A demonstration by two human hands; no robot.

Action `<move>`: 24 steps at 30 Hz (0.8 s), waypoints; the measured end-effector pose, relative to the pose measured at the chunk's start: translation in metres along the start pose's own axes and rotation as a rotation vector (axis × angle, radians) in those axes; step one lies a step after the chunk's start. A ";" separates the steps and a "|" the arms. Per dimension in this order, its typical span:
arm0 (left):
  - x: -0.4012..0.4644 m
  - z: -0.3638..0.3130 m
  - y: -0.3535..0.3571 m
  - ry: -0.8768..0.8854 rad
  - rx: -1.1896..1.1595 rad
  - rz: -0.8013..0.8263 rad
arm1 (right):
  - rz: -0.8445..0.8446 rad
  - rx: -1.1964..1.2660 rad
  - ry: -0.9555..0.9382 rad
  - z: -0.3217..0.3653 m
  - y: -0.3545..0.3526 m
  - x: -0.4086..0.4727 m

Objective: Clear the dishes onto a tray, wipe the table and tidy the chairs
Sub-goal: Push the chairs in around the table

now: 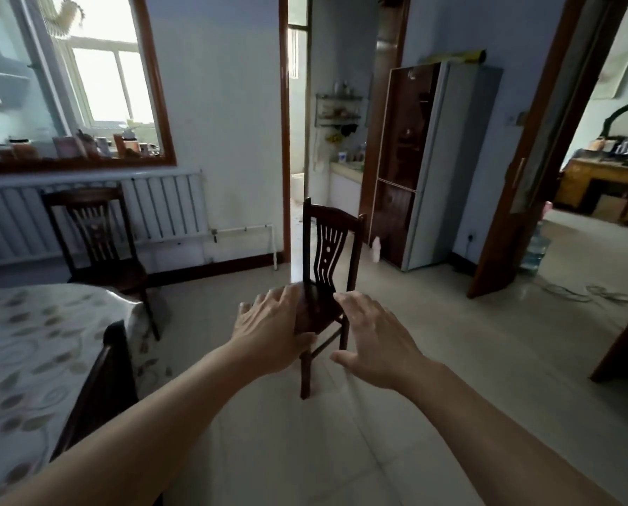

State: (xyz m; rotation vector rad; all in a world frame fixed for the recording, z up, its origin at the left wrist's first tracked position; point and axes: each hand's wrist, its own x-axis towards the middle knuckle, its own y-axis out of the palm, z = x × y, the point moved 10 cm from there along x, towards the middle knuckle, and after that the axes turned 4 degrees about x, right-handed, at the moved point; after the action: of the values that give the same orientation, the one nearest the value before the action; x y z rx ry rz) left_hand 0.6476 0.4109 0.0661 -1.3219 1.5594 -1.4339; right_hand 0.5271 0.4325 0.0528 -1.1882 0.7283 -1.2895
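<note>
A dark wooden chair stands alone on the tiled floor in the middle of the room, its back toward the far doorway. Both my arms reach out toward it. My left hand is in front of the seat's left edge, fingers straight and spread; whether it touches the seat I cannot tell. My right hand hovers open over the seat's right side, holding nothing. The table with a leaf-patterned cloth is at the left. A second chair stands behind it by the radiator, and a third chair's back shows at the table's near edge.
A tall fridge stands at the back right beside an open doorway. A wooden door stands open on the right, with cables on the floor past it. A white bottle sits on the floor by the fridge.
</note>
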 end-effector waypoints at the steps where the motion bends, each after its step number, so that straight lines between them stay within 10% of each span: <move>1: 0.019 -0.015 0.007 -0.015 0.008 -0.005 | -0.005 0.004 -0.022 -0.022 -0.004 0.010; 24: 0.448 -0.108 0.135 -0.282 -0.005 0.081 | 0.107 -0.039 -0.213 -0.360 -0.029 0.351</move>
State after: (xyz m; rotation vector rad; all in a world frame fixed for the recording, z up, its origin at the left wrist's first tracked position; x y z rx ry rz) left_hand 0.3822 0.0116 0.0354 -1.3808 1.4126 -1.1396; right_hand 0.2537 0.0104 0.0461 -1.2784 0.6540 -1.0466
